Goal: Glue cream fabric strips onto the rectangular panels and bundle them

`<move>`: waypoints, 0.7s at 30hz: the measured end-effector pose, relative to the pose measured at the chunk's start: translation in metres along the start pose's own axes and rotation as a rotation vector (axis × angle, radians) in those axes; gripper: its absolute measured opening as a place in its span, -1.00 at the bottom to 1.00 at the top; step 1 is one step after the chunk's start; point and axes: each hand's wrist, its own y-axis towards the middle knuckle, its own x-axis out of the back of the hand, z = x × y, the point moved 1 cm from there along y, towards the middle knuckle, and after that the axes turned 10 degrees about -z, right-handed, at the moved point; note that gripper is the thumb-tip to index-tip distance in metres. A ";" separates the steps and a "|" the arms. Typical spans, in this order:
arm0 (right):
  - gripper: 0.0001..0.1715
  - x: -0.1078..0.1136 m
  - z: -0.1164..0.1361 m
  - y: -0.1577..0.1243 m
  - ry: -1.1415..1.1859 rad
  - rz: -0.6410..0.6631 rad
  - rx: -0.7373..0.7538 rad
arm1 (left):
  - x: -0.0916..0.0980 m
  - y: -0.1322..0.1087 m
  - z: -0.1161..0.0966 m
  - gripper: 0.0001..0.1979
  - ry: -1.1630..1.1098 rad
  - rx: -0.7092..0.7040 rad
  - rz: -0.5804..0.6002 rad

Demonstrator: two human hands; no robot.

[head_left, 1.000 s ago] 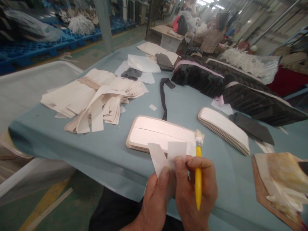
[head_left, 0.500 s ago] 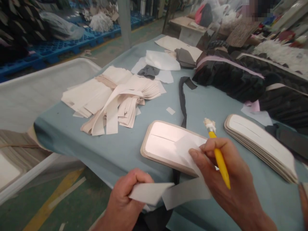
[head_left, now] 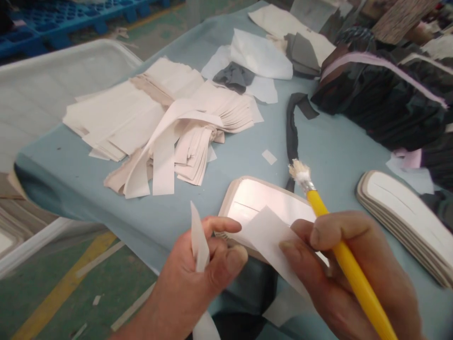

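Note:
My left hand (head_left: 208,264) holds a white strip (head_left: 200,236) that passes through the curled fingers, its lower end hanging below the palm. Its index finger and thumb stand apart, close to a second white strip (head_left: 267,233). My right hand (head_left: 339,264) pinches that second strip between thumb and fingertips. A yellow-handled brush (head_left: 339,241) is also gripped there, its bristles pointing up and away, clotted with something pale. Behind the hands a stack of rounded white-topped panels (head_left: 247,196) lies on the blue-green table cover (head_left: 226,158), partly hidden by hand and strip.
A pile of cream strips (head_left: 138,118) spreads over the table's left. A similar panel stack (head_left: 406,198) lies at right. Black fabric bundles (head_left: 375,94) fill the back right, and a dark strip (head_left: 292,127) lies mid-table. A white bin (head_left: 88,61) stands left.
My left hand has come up and closer to the right, turning its strip upright and extending the index finger. The right hand has lifted its strip and brush nearer. The view has tilted down.

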 end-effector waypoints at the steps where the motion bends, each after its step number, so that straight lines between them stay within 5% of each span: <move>1: -0.83 0.001 0.002 -0.001 0.029 0.028 -0.001 | -0.002 -0.002 -0.002 -0.43 -0.023 0.045 0.020; 8: -0.71 -0.001 0.008 -0.002 0.094 0.118 -0.211 | -0.009 -0.011 -0.005 -0.32 -0.009 0.047 -0.016; 13: -0.77 -0.009 0.013 -0.011 0.012 -0.009 -0.284 | -0.012 -0.011 0.007 -0.41 0.044 -0.085 -0.074; 19: -0.77 -0.011 -0.002 -0.003 -0.121 0.043 -0.071 | -0.001 -0.007 0.008 -0.87 0.296 -0.615 -0.130; 21: -0.78 -0.010 -0.009 0.003 -0.160 0.053 -0.050 | 0.005 -0.005 0.007 -0.85 0.408 -0.812 -0.144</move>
